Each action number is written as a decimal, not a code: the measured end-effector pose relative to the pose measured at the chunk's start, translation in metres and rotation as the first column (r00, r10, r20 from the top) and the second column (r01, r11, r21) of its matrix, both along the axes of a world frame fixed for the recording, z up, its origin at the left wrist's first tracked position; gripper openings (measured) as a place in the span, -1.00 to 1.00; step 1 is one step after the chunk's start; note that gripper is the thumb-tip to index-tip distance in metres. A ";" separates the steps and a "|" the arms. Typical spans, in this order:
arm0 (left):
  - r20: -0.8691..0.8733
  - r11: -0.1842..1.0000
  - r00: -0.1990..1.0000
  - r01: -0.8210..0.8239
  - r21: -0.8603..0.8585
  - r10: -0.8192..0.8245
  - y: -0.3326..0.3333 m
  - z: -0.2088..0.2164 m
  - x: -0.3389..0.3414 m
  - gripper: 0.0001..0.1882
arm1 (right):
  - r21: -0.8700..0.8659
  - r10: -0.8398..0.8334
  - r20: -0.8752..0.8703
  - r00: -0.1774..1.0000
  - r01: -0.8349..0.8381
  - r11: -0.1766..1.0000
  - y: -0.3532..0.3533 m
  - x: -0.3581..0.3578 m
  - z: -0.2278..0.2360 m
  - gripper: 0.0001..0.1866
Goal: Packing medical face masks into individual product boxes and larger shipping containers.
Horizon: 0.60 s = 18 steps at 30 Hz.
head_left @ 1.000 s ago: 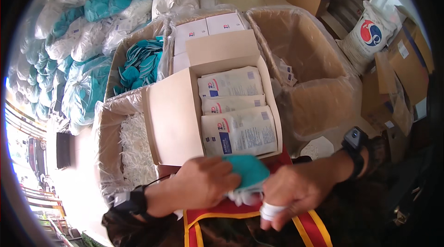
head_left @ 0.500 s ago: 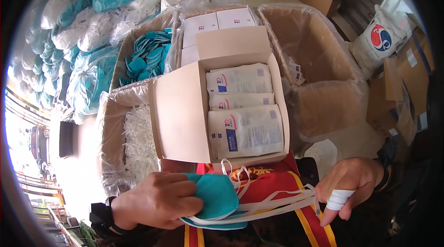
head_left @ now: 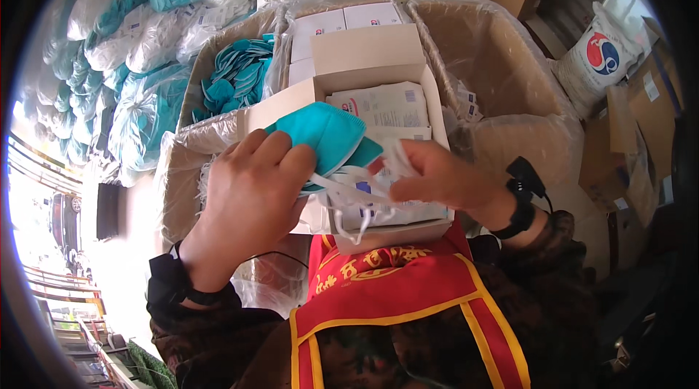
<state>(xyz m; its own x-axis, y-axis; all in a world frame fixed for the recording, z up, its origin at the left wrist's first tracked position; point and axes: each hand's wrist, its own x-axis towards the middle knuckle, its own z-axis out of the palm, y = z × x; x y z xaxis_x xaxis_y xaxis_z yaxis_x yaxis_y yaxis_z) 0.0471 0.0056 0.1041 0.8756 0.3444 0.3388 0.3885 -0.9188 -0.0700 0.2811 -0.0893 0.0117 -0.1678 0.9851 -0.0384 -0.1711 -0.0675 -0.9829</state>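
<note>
Plainly, in the head view, we have our left hand [head_left: 251,178] left of the middle of the frame, its fingers closed firmly over a small stack of folded teal masks [head_left: 317,134]. Those masks sit at the centre, fanned a little apart, in front of the open carton [head_left: 368,50]. White straps [head_left: 357,221] hang below them and cross toward our right hand [head_left: 448,178], just right of centre. There our thumb and fingers are bent and partly closed beside the straps; the blur is such that we cannot tell whether they pinch them.

Behind the masks, we see white printed packets [head_left: 393,101] lying in the carton. At the upper left of the frame, loose teal pieces [head_left: 240,72] fill a plastic-lined box, and bulging clear bags [head_left: 109,47] are piled beyond it. White boxes [head_left: 371,14] stand at the upper middle. Toward the upper right we find a large lined bin [head_left: 502,61] and a pale sack [head_left: 582,80]. Our red apron [head_left: 393,294], edged yellow, spreads across the lower middle.
</note>
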 end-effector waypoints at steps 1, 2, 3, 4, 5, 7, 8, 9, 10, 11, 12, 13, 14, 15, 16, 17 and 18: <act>-0.005 0.999 1.000 0.012 0.033 -0.012 0.001 -0.003 0.002 -0.61 | 0.007 0.021 0.003 1.000 -0.021 1.000 0.002 -0.009 0.003 -0.57; -0.019 1.000 1.000 0.010 0.022 -0.010 0.001 -0.001 0.005 -0.63 | -0.062 0.149 0.135 0.980 -0.141 0.988 0.002 -0.012 0.013 -0.60; -0.033 1.000 0.999 0.012 0.008 -0.012 0.000 0.001 0.009 -0.65 | -0.147 0.275 0.256 0.927 -0.244 0.959 0.004 -0.012 0.023 -0.63; -0.046 1.000 0.999 0.015 -0.006 -0.015 0.000 0.001 0.011 -0.67 | -0.243 0.400 0.359 0.844 -0.329 0.913 0.004 -0.012 0.026 -0.66; -0.058 0.998 0.998 0.002 -0.061 -0.006 0.000 0.000 0.012 -0.67 | -0.209 0.357 0.334 0.872 -0.301 0.931 -0.003 -0.017 0.022 -0.75; -0.084 0.984 0.996 -0.032 -0.173 0.018 0.005 -0.009 0.013 -0.68 | 0.184 0.153 0.488 0.859 -0.272 0.945 -0.017 -0.016 0.027 -0.77; -0.086 0.966 0.996 -0.002 -0.257 -0.020 0.008 -0.018 0.015 -0.67 | 0.373 0.031 0.531 0.847 -0.266 0.889 -0.022 -0.012 0.033 -0.78; -0.085 0.941 0.996 0.007 -0.340 -0.038 0.005 -0.029 0.011 -0.67 | 0.517 -0.052 0.549 0.834 -0.290 0.805 -0.024 -0.012 0.039 -0.82; -0.082 0.905 0.993 0.037 -0.424 -0.079 0.004 -0.041 0.013 -0.66 | 0.612 -0.128 0.551 0.825 -0.295 0.734 -0.026 -0.014 0.044 -0.84; -0.033 0.817 0.994 0.065 -0.573 -0.102 -0.001 -0.051 0.017 -0.65 | 0.696 -0.202 0.543 0.815 -0.302 0.651 -0.024 -0.019 0.050 -0.85; 0.018 0.707 0.993 0.094 -0.701 -0.115 -0.007 -0.060 0.021 -0.63 | 0.772 -0.276 0.524 0.806 -0.312 0.554 -0.022 -0.024 0.053 -0.87; 0.323 0.612 0.914 0.405 -0.679 -0.247 -0.005 -0.085 0.023 -0.64 | 0.757 -0.159 0.514 0.843 -0.359 0.546 -0.022 -0.030 0.054 -0.90; 0.327 0.480 0.931 0.363 -0.799 -0.159 -0.010 -0.099 0.027 -0.64 | 0.805 -0.075 0.446 0.892 -0.363 0.470 -0.018 -0.041 0.047 -0.89; 0.263 0.563 0.926 0.374 -0.737 -0.270 -0.009 -0.089 0.034 -0.65 | 0.743 0.013 0.498 0.867 -0.434 0.509 -0.022 -0.044 0.045 -0.86; 0.184 0.636 0.910 0.395 -0.663 -0.372 -0.010 -0.074 0.040 -0.65 | 0.677 0.100 0.539 0.836 -0.501 0.539 -0.026 -0.045 0.043 -0.83; 0.136 0.657 0.908 0.384 -0.649 -0.396 -0.012 -0.068 0.038 -0.67 | 0.609 0.181 0.547 0.817 -0.537 0.584 -0.030 -0.043 0.046 -0.82; 0.085 0.686 0.912 0.360 -0.632 -0.400 -0.018 -0.062 0.030 -0.69 | 0.539 0.275 0.545 0.792 -0.583 0.608 -0.034 -0.037 0.053 -0.81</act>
<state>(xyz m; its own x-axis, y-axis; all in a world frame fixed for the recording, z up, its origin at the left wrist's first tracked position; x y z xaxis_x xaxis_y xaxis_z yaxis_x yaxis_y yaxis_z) 0.0768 -0.0125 0.0417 0.9888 0.0914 0.1176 0.0100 -0.8287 0.5597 0.2438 -0.1235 0.0647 -0.6998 0.5814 0.4149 0.0841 0.6439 -0.7605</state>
